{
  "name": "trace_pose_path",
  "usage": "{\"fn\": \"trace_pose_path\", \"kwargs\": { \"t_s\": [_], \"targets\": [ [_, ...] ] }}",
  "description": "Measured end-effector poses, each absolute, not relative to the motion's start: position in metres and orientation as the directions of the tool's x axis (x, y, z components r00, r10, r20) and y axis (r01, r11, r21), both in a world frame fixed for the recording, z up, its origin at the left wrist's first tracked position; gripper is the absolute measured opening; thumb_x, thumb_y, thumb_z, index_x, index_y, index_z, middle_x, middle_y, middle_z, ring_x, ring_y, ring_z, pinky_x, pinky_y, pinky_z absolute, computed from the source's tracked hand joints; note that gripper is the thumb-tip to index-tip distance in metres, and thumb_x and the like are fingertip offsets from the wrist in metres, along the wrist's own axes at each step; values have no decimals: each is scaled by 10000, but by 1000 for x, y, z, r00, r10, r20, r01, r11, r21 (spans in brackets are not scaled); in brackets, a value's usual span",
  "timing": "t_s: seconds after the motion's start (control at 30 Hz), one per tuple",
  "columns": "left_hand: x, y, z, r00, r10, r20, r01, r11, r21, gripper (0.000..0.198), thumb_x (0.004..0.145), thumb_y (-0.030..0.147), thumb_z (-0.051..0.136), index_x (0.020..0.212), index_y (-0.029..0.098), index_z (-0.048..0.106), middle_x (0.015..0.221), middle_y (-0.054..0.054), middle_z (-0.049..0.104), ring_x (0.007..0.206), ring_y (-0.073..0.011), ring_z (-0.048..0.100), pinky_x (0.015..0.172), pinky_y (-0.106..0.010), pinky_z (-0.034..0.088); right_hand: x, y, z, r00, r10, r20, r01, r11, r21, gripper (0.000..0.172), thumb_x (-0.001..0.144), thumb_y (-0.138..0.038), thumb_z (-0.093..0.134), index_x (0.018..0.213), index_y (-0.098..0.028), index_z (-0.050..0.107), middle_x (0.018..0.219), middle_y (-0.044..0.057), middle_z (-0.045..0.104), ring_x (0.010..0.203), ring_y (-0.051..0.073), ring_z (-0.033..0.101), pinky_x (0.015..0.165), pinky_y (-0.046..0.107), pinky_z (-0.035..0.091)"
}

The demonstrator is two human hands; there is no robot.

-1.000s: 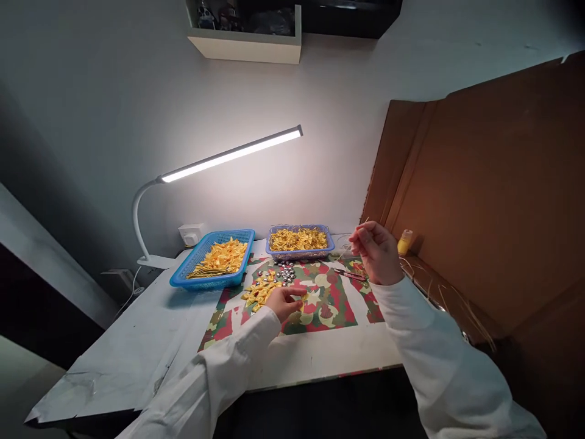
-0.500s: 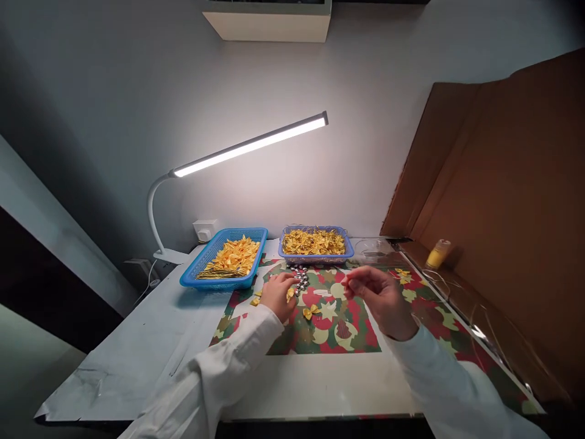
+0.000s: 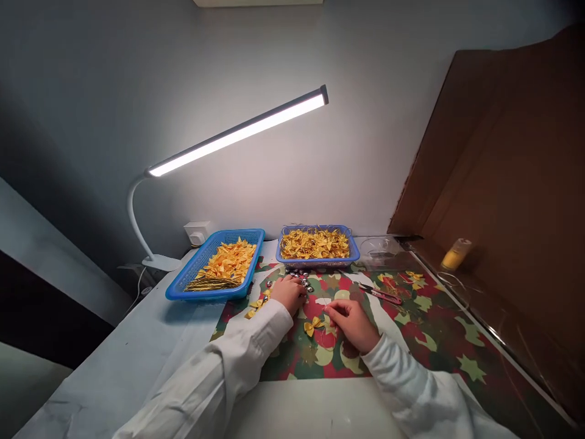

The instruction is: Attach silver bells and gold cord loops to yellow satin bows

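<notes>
My left hand reaches down over a small pile of silver bells. Its fingers are curled, and the tips and anything between them are hidden. Close by on the right, my right hand is pinched on a thin pale sliver that looks like a needle. Just below those fingertips lies a gold ribbon bow, with fine reddish thread beside it. More yellow bows lie left of my left wrist, partly covered by the sleeve.
Behind stand a blue basket of yellow ribbon pieces and gold ties, and a purple-blue basket full of gold bows. Pink-handled thread snips lie right on the patterned mat. A lamp hangs above; cardboard borders the right.
My right hand has come left and down, closer to the bow and my left hand. The left hand's fingers have curled down at the bells. The snips are now uncovered, and the view has tilted down.
</notes>
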State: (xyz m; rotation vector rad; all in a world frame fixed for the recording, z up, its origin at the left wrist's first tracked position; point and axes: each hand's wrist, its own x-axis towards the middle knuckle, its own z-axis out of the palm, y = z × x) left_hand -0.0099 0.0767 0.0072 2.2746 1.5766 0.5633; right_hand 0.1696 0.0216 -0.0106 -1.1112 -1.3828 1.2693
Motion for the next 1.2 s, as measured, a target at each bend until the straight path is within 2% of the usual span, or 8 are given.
{"fn": "trace_pose_path", "kwargs": {
  "t_s": [0.07,0.17,0.23,0.33,0.57,0.93,1.2],
  "targets": [
    [-13,77,7,296,943,151,740,-327,588,141,718,259,638,771,185,744,892,-107,711,950,-294,574,855,-417,411,170,23,-15,-159,986,43,50,51,-997,306,688,-431,651,598,-144,594,475,-25,516,426,90,449,419,217,362],
    [-14,70,9,282,951,123,567,-269,779,327,785,403,557,914,156,729,899,-100,732,854,-242,639,773,-346,484,168,21,-13,-163,986,47,52,56,-997,273,722,-393,615,604,-150,579,519,-18,540,461,93,470,454,219,376],
    [-10,64,9,289,953,90,442,-216,871,404,773,461,553,937,133,722,888,-102,740,830,-233,663,740,-321,508,166,17,-8,-171,984,55,44,63,-997,265,735,-388,597,611,-155,570,520,-23,535,455,92,466,451,218,375],
    [-4,56,9,284,957,53,296,-140,945,473,702,527,611,925,126,726,894,-104,740,842,-245,672,750,-329,519,164,13,-3,-168,984,63,33,69,-997,265,735,-391,592,606,-163,552,486,-36,507,421,85,446,425,214,362],
    [2,46,11,222,975,-9,141,-23,990,447,564,501,735,843,151,747,858,-85,746,834,-248,670,767,-341,517,160,10,-3,-153,987,40,4,41,-999,291,733,-426,567,602,-169,531,442,-45,495,356,76,433,364,203,365],
    [8,35,12,144,987,-74,36,70,997,443,543,468,758,848,146,744,781,-75,745,734,-212,661,636,-287,519,160,9,-6,-159,987,36,-31,31,-999,276,751,-394,560,614,-156,539,438,-52,498,344,65,443,357,185,379],
    [9,32,11,171,983,-72,8,71,997,474,512,495,766,825,140,737,748,-74,735,683,-192,651,650,-297,528,160,9,-11,-163,986,39,-21,36,-999,322,757,-451,554,630,-155,548,427,-53,492,332,70,434,337,186,358]
  ]
}}
